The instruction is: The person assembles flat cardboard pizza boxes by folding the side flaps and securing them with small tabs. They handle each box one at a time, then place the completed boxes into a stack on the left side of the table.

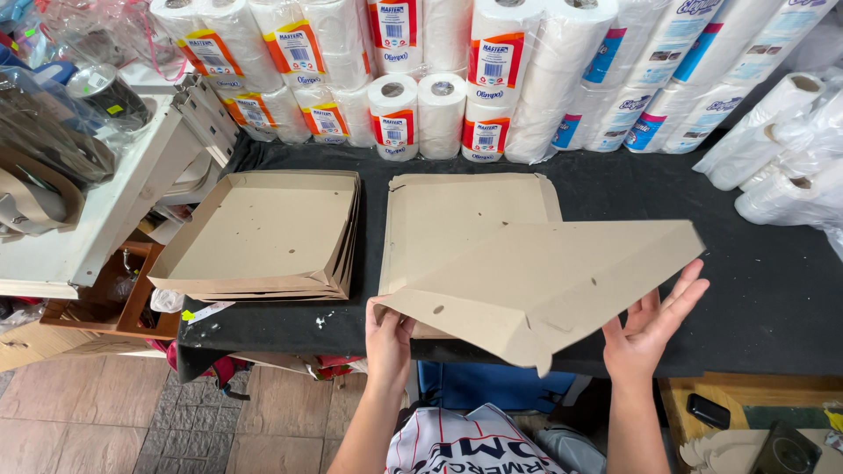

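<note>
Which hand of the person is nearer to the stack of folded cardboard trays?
Left. The left hand grips the cardboard sheet just right of the stack of folded trays; the right hand supports the sheet's far side.

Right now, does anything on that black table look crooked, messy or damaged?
Mostly tidy. The cardboard sheet held by the left hand and right hand sits tilted across the flat pile. Small white scraps litter the black table edge.

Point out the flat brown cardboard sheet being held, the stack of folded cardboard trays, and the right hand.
Flat brown cardboard sheet (pixel 544 281), head view, middle of its face.
Stack of folded brown cardboard trays (pixel 263 230), head view, top tray's floor.
Right hand (pixel 648 326), head view, palm.
</note>
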